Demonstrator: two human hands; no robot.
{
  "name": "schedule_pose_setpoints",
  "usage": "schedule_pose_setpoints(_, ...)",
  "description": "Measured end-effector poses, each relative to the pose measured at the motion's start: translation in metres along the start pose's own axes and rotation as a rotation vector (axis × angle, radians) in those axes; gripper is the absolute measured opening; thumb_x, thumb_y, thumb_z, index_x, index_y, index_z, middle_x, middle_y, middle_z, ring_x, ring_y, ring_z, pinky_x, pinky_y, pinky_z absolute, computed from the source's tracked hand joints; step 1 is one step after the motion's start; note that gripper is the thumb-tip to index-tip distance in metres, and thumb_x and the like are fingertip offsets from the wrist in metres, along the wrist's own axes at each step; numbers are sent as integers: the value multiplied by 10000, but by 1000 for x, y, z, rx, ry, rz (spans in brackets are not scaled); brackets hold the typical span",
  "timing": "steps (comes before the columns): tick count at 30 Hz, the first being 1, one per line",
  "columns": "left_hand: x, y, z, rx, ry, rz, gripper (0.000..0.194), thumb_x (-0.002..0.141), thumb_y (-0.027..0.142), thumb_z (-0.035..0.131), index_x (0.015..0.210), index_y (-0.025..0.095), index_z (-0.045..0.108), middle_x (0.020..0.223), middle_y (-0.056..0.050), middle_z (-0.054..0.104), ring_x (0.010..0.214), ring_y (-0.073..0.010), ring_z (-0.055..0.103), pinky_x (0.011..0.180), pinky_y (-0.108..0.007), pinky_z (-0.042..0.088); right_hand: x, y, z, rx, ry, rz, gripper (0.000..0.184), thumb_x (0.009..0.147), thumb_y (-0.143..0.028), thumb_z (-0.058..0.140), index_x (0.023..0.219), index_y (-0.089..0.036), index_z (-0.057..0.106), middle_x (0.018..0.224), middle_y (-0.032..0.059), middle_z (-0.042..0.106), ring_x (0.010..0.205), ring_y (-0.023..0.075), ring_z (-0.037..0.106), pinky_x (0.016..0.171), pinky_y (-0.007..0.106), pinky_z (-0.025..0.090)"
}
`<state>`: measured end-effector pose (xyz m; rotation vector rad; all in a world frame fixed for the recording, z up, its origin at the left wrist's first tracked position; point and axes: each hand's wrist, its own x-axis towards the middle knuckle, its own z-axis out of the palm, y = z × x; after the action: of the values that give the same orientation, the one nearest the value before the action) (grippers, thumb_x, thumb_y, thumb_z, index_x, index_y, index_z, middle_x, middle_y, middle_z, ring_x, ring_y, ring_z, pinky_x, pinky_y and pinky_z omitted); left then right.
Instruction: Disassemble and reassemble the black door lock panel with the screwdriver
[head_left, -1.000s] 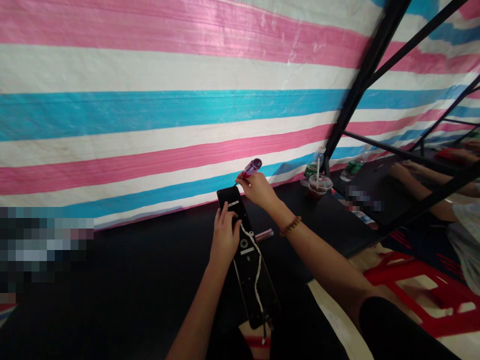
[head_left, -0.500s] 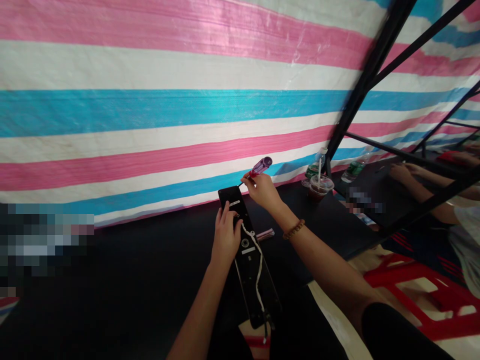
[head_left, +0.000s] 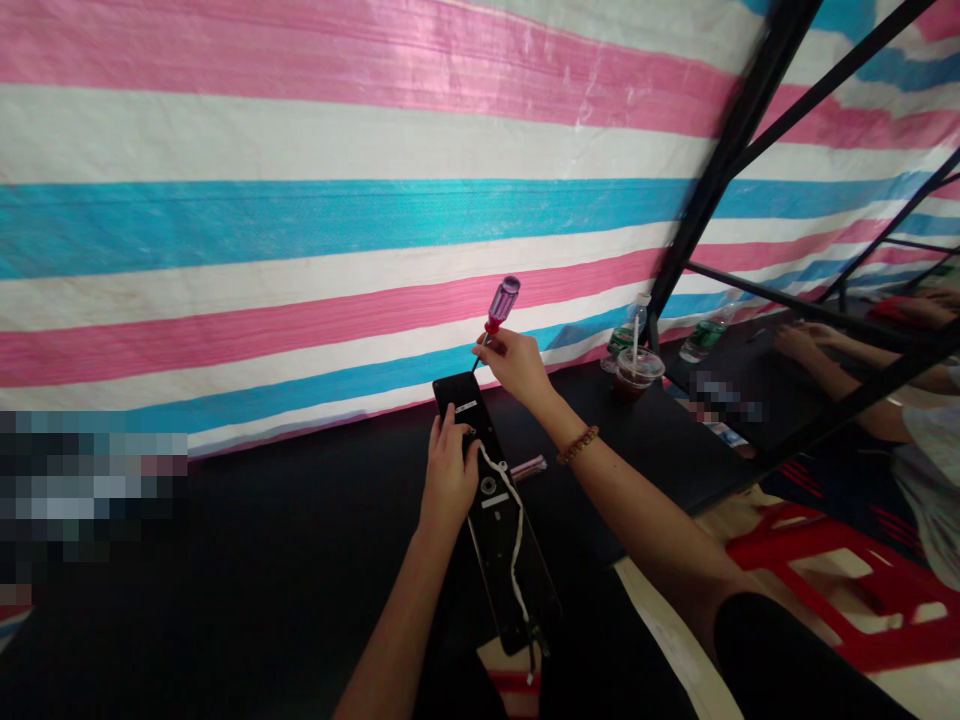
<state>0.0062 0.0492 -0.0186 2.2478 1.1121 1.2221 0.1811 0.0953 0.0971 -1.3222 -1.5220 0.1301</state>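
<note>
A long black panel (head_left: 504, 560) lies at a slant, its near end reaching past the table edge. It bears white labels, a round fitting and a white cable (head_left: 517, 540) ending in small connectors. My left hand (head_left: 450, 475) grips the upper left part of the panel, fingers on its face and thumb beside the cable's upper end. In my right hand (head_left: 517, 365) is a screwdriver (head_left: 505, 300) with a clear purple and red handle, pinched by the shaft. Its handle points up and its tip is at the panel's far right corner; contact there is too small to tell.
A pinkish, shiny slim object (head_left: 529, 468) lies right of the panel on the black table (head_left: 262, 580). Farther right stand a lidded cup with a straw (head_left: 637, 372), bottles (head_left: 701, 340) and a black metal frame (head_left: 690, 235). Another person's hands (head_left: 806, 340) and a red stool (head_left: 817, 590) are beyond.
The screwdriver has swung from leaning right to nearly upright, and my right hand has shifted slightly left and up. My left hand stays on the panel.
</note>
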Motion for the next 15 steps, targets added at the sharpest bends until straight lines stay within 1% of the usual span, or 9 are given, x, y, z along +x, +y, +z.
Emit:
schedule_pose_setpoints(2, 0, 0, 0, 4, -5, -4, 123, 962, 212, 510, 1068, 205, 572, 1572, -147, 433, 1478, -365, 370, 1169, -622, 389, -4, 5, 4, 73, 53, 24, 76, 872, -206, 678, 804, -177, 695, 705, 8, 719, 667, 172, 694, 670, 268, 515)
schedule_pose_setpoints(3, -1, 0, 0, 7, -7, -8, 126, 963, 213, 509, 1071, 203, 573, 1574, -152, 430, 1479, -369, 367, 1168, -623, 389, -6, 6, 5, 89, 57, 21, 96, 882, -211, 660, 798, -177, 693, 706, 11, 718, 671, 173, 697, 676, 269, 518)
schedule_pose_setpoints(6, 0, -2, 0, 3, -7, -9, 135, 958, 208, 512, 1075, 201, 579, 1572, -157, 433, 1484, -375, 359, 1163, -628, 395, -12, 6, 7, 67, 17, -30, 134, 909, -194, 602, 809, -183, 691, 739, 23, 725, 718, 178, 712, 715, 272, 526)
schedule_pose_setpoints(9, 0, -1, 0, -8, -16, 9, 136, 954, 205, 517, 1072, 207, 584, 1564, -151, 447, 1488, -367, 354, 1161, -625, 400, -12, 1, 8, 30, -27, -72, 134, 919, -169, 572, 840, -190, 679, 775, 23, 727, 748, 170, 718, 740, 265, 531)
schedule_pose_setpoints(13, -1, 2, -1, 4, 7, 8, 126, 955, 204, 517, 1059, 205, 588, 1555, -158, 457, 1471, -356, 385, 1164, -606, 403, -6, 0, 11, 121, -75, -39, 152, 932, -138, 516, 900, -192, 654, 799, 19, 728, 745, 154, 730, 734, 262, 562)
schedule_pose_setpoints(15, -1, 3, -1, 14, 19, 10, 121, 951, 199, 523, 1053, 201, 588, 1547, -161, 465, 1457, -352, 406, 1166, -595, 406, -5, 2, 12, 188, -66, -1, 162, 938, -135, 494, 937, -192, 645, 823, 25, 732, 770, 150, 736, 730, 263, 581)
